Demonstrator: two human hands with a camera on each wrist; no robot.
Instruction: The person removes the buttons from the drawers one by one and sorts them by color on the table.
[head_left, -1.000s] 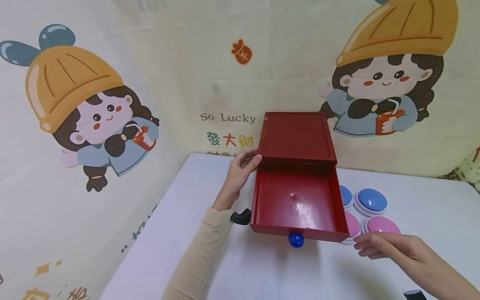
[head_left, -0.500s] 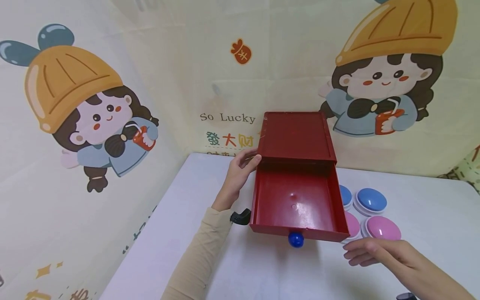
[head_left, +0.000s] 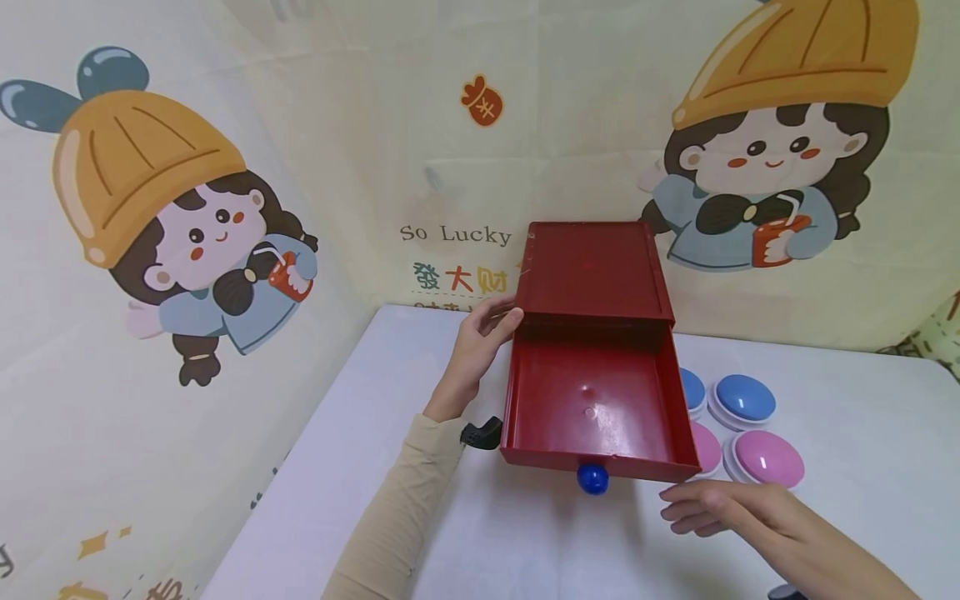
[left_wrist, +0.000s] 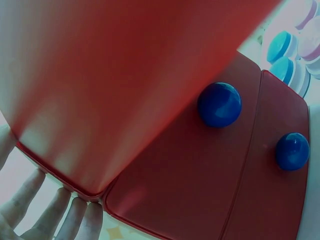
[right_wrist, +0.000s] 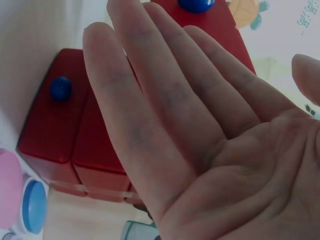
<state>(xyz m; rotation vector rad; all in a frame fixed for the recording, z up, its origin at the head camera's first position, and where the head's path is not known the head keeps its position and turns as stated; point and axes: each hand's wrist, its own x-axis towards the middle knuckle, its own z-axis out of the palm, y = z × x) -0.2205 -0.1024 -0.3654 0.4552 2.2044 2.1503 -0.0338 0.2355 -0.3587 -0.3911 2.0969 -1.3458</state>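
A red plastic drawer cabinet (head_left: 592, 268) stands at the back of the table with its top drawer (head_left: 588, 396) pulled out. That drawer has nothing inside and carries a round blue knob (head_left: 592, 479) on its front. My left hand (head_left: 477, 350) rests against the cabinet's left side, thumb near the front edge, fingers fairly straight. In the left wrist view, lower drawer fronts show blue knobs (left_wrist: 219, 104). My right hand (head_left: 738, 518) hovers below the drawer's front right corner, holding nothing. Its fingers are extended in the right wrist view, apart from the cabinet.
To the cabinet's right lie round push lights or buttons with white rims: blue ones (head_left: 745, 397) and pink ones (head_left: 768, 458), some partly hidden by the drawer. A printed cloth wall (head_left: 420, 167) stands behind the white table (head_left: 360, 467).
My right hand has moved left and slightly down, from beside the pink discs toward the drawer's front corner. The left hand, cabinet and drawer have stayed in place.
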